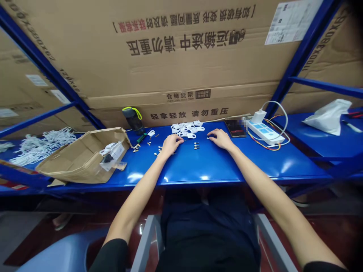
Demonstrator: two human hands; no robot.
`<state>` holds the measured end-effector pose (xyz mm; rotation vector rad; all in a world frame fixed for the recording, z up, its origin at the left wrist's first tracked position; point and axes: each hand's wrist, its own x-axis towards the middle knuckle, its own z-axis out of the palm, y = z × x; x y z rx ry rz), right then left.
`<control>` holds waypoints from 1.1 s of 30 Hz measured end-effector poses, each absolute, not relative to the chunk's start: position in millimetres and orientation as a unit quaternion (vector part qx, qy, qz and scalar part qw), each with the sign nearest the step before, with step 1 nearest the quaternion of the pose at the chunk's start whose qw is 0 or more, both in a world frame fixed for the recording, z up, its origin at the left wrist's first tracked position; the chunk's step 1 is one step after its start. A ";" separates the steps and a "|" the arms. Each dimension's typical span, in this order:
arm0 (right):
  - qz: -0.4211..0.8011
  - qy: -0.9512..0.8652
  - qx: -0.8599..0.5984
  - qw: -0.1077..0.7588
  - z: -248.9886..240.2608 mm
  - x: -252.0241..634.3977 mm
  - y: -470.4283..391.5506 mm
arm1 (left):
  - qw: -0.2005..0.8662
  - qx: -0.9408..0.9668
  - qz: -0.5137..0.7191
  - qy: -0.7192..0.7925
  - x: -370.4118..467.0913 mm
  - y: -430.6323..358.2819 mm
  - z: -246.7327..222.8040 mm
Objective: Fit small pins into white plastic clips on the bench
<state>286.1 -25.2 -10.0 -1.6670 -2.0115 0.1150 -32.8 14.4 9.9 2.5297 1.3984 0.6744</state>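
On the blue tabletop (210, 162), my left hand (171, 145) is closed in a pinch, with a thin small piece showing at its fingertips. My right hand (220, 139) rests with fingers apart beside a tiny white piece (208, 138). A pile of white plastic parts with ring-shaped ends (187, 129) lies between and beyond the hands. Several small pin-like pieces (196, 145) are lined up between my hands. More small pieces lie partly hidden around my left hand, and a few tan ones (136, 147) are farther left.
An open cardboard box (82, 155) and white cords (45, 145) are at the left. A dark bottle (133, 120) stands near a green-handled tool (141, 137). A phone (236, 127) and power strip (263, 131) lie right. Large cardboard (181, 75) stands behind.
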 end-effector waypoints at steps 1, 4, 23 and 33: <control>0.047 -0.741 -0.616 0.262 -9.3 286.1 -25.3 | 0.092 0.850 0.232 0.465 -32.8 15.1 11.4; 0.082 -0.733 -0.621 0.267 -8.4 287.7 -24.1 | 0.110 0.845 0.279 0.443 -30.0 17.8 17.7; 0.140 -0.704 -0.548 0.430 4.9 261.3 -37.4 | 0.083 0.867 0.346 0.349 13.2 -1.7 13.3; 0.260 -0.650 -0.460 0.546 13.4 234.8 -51.2 | 0.044 0.871 0.355 0.336 23.8 -13.0 13.2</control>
